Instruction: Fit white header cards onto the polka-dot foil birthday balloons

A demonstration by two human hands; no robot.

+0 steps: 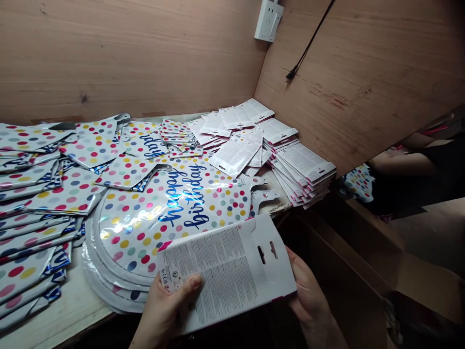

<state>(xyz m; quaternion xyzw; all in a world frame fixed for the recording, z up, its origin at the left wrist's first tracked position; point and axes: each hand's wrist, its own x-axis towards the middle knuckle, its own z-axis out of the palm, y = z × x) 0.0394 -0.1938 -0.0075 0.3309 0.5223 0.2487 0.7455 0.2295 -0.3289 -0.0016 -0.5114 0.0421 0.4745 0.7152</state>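
Note:
A stack of white printed cardboard packets [225,271] with slotted hanging holes is held in front of the table edge. My left hand [169,305] grips its lower left side, thumb lying on the printed face. At the right end, my right hand [308,291] is wrapped round the edge, its fingers partly hidden behind the packets. Just beyond lies a pile of flat round foil balloons [145,218] with coloured dots and blue "happy birthday" lettering. Many folded dotted balloons [47,189] overlap in rows at the left.
More white packets [301,165] are piled at the table's right corner, against wooden panels [145,53]. A socket box [269,20] and a black cord [308,43] are above. At the right are open cardboard boxes [366,232] and another person's arm [399,162].

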